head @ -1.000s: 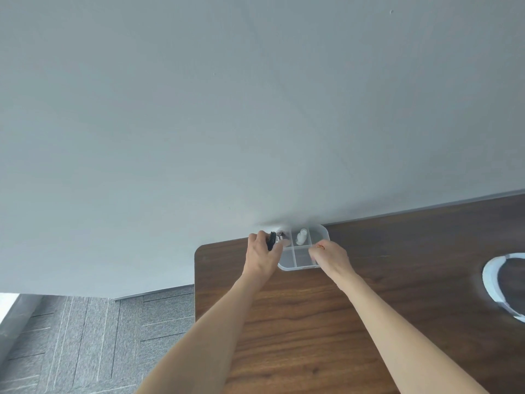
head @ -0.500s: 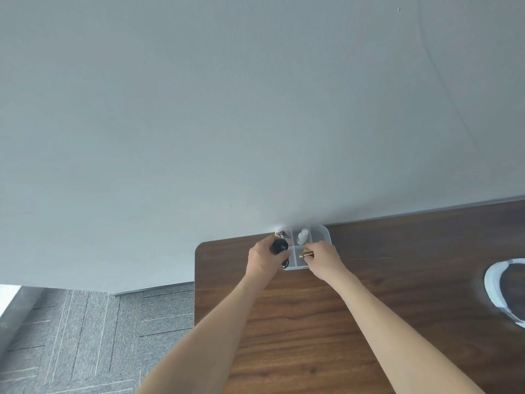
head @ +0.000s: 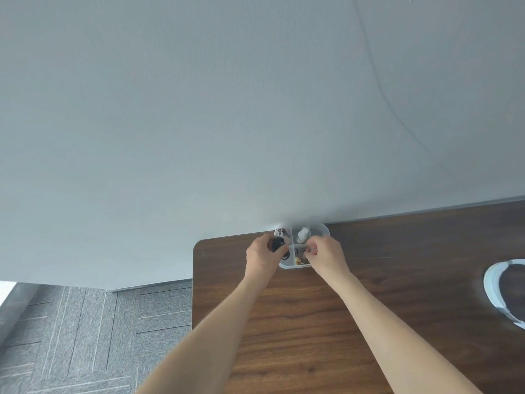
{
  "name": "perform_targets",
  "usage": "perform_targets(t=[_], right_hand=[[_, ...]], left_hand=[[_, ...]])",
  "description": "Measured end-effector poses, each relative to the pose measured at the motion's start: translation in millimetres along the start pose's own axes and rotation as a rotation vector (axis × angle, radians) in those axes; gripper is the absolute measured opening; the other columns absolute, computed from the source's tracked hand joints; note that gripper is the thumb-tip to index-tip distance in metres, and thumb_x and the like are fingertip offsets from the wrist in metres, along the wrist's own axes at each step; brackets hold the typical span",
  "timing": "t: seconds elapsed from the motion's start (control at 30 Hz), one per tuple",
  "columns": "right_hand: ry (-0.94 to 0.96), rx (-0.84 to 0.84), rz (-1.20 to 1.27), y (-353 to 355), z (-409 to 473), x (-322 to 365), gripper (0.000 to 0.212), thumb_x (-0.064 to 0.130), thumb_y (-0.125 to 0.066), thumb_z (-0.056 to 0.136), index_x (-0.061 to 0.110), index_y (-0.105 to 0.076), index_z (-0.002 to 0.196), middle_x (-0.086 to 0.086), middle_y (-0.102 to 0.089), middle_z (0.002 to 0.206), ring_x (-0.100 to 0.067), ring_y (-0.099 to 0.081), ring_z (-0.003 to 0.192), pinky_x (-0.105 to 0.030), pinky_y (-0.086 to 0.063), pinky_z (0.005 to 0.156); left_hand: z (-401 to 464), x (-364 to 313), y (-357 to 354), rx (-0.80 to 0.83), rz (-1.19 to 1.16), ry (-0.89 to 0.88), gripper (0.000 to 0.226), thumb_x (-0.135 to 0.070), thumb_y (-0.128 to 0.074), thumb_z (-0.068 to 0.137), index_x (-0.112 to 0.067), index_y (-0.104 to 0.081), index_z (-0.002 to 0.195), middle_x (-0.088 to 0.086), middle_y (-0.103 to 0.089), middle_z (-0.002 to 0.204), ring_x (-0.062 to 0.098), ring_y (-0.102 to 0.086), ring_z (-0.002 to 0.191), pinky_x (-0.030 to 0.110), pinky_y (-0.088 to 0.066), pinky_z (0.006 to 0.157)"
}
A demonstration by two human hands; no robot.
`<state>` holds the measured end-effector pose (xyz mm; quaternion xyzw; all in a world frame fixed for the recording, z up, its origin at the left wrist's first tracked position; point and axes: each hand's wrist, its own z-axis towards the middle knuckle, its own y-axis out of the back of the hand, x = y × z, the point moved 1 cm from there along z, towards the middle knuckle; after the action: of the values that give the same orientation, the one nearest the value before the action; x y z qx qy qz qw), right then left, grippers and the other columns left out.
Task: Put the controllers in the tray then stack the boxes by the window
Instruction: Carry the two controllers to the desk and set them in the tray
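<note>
The clear divided tray (head: 292,266) sits just below frame centre at the surface's (head: 397,294) far edge, against the wall. The left hand (head: 262,257) curls its fingers around a small black object (head: 277,244) over the tray's left compartment, probably to drop it in; the right hand (head: 326,255) pinches something tiny over the lower right compartment.

Clear plastic tray (head: 322,229), four compartments, sits at far edge of the table against the wall. Small black object (head: 277,244) over its left side, held in fingers. White bottle (head: 302,234) in far right compartment; small brass-coloured bits (head: 299,260) in near right one.
</note>
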<state>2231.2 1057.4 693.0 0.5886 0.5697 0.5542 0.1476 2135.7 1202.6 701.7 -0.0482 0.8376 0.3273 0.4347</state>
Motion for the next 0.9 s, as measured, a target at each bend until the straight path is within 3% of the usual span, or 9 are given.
perform_targets(t=[0.2, 0.37, 0.57, 0.73, 0.9], right_hand=[[-0.017, 0.029, 0.004, 2, -2, -8, 0.022, 0.019, -0.067, 0.087, 0.017, -0.073, 0.108, -0.002, -0.068, 0.104, -0.021, -0.064, 0.099, -0.036, -0.054, 0.086], [-0.054, 0.021, 0.039, 3, -7, -14, 0.021, 0.021, -0.065, 0.088, 0.020, -0.072, 0.108, 0.001, -0.068, 0.104, -0.019, -0.064, 0.099, -0.035, -0.054, 0.085], [-0.062, 0.017, 0.056, 9, -15, -14, 0.021, 0.021, -0.062, 0.088, 0.019, -0.073, 0.106, 0.000, -0.069, 0.107, -0.019, -0.065, 0.101, -0.035, -0.053, 0.087], [-0.041, 0.027, 0.048, 19, -27, -5, 0.024, 0.021, -0.060, 0.090, 0.017, -0.072, 0.109, -0.001, -0.069, 0.111, -0.019, -0.065, 0.104, -0.033, -0.052, 0.087], [0.000, 0.046, 0.052, 35, -47, 14, 0.025, 0.021, -0.060, 0.091, 0.018, -0.071, 0.113, 0.000, -0.069, 0.112, -0.019, -0.064, 0.107, -0.033, -0.051, 0.090]], left_hand=[[4, 1, -11, 0.097, 0.106, -0.022, 0.018, -0.034, -0.073, 0.079, -0.018, -0.067, 0.087, -0.002, -0.065, 0.090, 0.017, -0.060, 0.085, 0.026, -0.049, 0.070], [2, 0, -13, 0.033, 0.285, -0.025, 0.029, -0.037, -0.067, 0.086, -0.020, -0.062, 0.109, -0.001, -0.061, 0.103, 0.020, -0.061, 0.092, 0.033, -0.049, 0.072], [1, 4, -4, 0.020, 0.247, 0.143, 0.026, -0.033, -0.061, 0.088, -0.016, -0.058, 0.107, 0.004, -0.064, 0.104, 0.023, -0.063, 0.090, 0.038, -0.055, 0.073], [-14, 1, 7, 0.083, 0.343, 0.140, 0.041, -0.040, -0.062, 0.083, -0.017, -0.051, 0.116, 0.003, -0.055, 0.110, 0.022, -0.056, 0.091, 0.033, -0.046, 0.073], [-37, -5, 27, 0.097, 0.486, 0.066, 0.043, -0.047, -0.056, 0.086, -0.018, -0.052, 0.117, 0.003, -0.055, 0.113, 0.023, -0.058, 0.093, 0.035, -0.049, 0.075]])
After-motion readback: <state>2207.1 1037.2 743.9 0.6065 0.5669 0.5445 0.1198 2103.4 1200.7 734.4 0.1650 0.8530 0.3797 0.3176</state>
